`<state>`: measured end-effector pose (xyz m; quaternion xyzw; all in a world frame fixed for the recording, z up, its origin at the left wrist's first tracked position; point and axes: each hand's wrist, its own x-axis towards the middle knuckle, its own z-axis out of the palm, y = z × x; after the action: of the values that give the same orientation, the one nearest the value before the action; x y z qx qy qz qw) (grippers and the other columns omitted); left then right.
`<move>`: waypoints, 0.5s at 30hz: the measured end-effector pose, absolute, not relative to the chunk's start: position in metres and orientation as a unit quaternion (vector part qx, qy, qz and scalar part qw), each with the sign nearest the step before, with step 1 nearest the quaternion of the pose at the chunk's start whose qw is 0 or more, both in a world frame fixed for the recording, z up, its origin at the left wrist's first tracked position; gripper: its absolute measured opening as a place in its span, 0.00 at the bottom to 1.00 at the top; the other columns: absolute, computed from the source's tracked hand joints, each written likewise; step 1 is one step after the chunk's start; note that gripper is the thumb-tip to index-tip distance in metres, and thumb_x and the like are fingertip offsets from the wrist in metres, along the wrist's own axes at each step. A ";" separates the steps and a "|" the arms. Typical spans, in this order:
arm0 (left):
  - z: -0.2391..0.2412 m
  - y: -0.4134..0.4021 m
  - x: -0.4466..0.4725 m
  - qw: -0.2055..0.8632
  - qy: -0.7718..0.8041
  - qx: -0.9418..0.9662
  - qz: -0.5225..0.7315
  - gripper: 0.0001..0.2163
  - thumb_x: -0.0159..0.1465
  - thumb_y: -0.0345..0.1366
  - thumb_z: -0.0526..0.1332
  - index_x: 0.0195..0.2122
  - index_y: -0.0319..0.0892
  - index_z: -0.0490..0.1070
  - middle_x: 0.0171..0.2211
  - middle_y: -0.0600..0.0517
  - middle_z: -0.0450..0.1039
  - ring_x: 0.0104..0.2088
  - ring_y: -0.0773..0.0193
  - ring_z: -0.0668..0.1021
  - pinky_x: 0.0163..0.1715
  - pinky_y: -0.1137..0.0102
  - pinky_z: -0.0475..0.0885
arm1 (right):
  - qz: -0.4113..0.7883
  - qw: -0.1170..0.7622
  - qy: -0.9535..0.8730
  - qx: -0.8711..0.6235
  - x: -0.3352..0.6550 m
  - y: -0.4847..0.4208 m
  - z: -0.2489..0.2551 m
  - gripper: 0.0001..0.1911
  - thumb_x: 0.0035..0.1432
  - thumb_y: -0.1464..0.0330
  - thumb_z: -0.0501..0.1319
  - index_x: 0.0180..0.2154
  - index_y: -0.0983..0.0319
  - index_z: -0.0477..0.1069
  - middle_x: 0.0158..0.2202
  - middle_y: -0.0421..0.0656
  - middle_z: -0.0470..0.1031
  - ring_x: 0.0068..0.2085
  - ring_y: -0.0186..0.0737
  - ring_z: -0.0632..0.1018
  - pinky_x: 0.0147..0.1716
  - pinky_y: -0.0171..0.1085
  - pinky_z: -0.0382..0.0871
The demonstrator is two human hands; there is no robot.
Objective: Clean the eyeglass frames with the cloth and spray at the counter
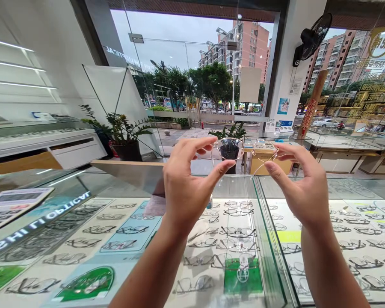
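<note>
A pair of thin-rimmed eyeglasses (230,148) is raised in front of me, above the glass counter. My left hand (189,184) pinches its left side, the thumb below the lens and the fingers at the upper rim. At the other end, my right hand (304,188) has thumb and fingers closed on the right side of the frame. The lenses are clear, so a plant pot shows through the left one. Thin temples appear near both hands, though their full shape is hard to make out.
Below my arms, the glass display case (256,214) holds many rows of spectacles on white, blue and green panels. A device with a pale frame (17,207) lies on the counter at left. Potted plants (128,137) stand beyond it, and a black fan (314,38) hangs at upper right.
</note>
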<state>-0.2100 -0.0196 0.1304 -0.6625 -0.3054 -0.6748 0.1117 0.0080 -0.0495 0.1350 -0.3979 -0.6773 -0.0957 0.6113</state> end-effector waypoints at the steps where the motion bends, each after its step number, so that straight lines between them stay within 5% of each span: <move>1: 0.130 -0.019 -0.210 0.111 -0.309 -0.658 -0.678 0.19 0.60 0.49 0.73 0.50 0.49 0.77 0.41 0.51 0.79 0.41 0.59 0.79 0.42 0.62 0.75 | -0.098 0.611 -0.677 -0.399 0.008 -0.050 0.135 0.17 0.63 0.55 0.67 0.50 0.55 0.77 0.43 0.44 0.81 0.44 0.47 0.81 0.48 0.50 0.77; 15: 0.127 -0.012 -0.209 0.107 -0.321 -0.648 -0.682 0.17 0.61 0.50 0.72 0.46 0.48 0.77 0.41 0.50 0.81 0.39 0.59 0.81 0.39 0.63 0.74 | -0.127 0.620 -0.670 -0.388 0.005 -0.050 0.134 0.16 0.64 0.57 0.67 0.51 0.54 0.78 0.42 0.44 0.81 0.42 0.47 0.81 0.47 0.51 0.77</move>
<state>-0.2089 -0.0119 0.1274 -0.6481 -0.3208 -0.6824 0.1066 0.0055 -0.0498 0.1344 -0.3876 -0.6702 -0.1273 0.6200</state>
